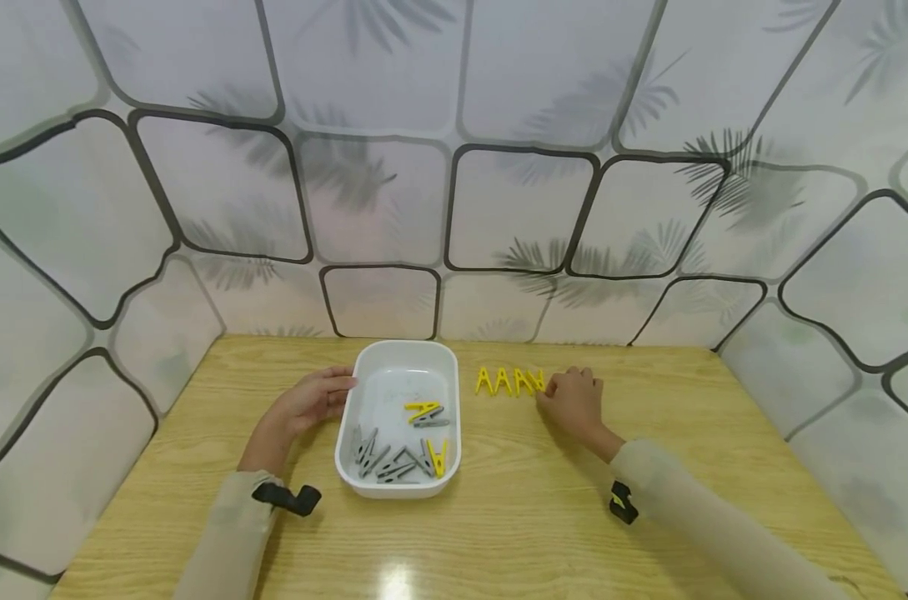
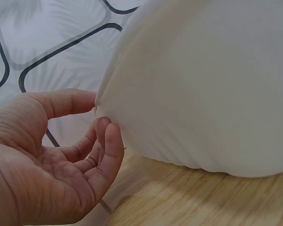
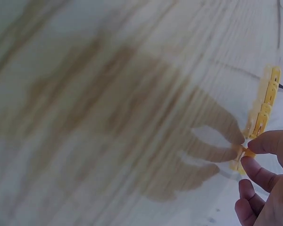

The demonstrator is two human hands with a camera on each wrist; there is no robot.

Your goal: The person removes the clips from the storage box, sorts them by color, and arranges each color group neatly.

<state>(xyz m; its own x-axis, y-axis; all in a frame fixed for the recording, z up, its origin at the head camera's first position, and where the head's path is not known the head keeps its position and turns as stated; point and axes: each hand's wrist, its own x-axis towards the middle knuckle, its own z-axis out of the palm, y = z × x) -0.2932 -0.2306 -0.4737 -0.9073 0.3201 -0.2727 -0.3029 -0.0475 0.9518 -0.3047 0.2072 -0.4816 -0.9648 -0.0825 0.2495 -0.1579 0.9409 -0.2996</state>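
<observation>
A white plastic tray (image 1: pixel 346 433) stands on the wooden table. At its left side my left hand (image 1: pixel 317 400) holds the rim, with the thumb and curled fingers at the edge in the left wrist view. Several grey clothespins (image 1: pixel 397 471) and a few yellow clothespins (image 1: pixel 438 458) lie in the tray. To its right, yellow clothespins (image 1: pixel 502 381) form a row on the table. My right hand (image 1: pixel 576 402) pinches the yellow clothespin (image 3: pixel 248 152) at the row's right end between thumb and finger. Part of that clothespin is hidden by the fingers.
The wooden table (image 1: pixel 499 533) reaches back to a wall covering (image 1: pixel 393 208) with dark outlines and leaf prints. The same patterned covering stands along the left and right sides.
</observation>
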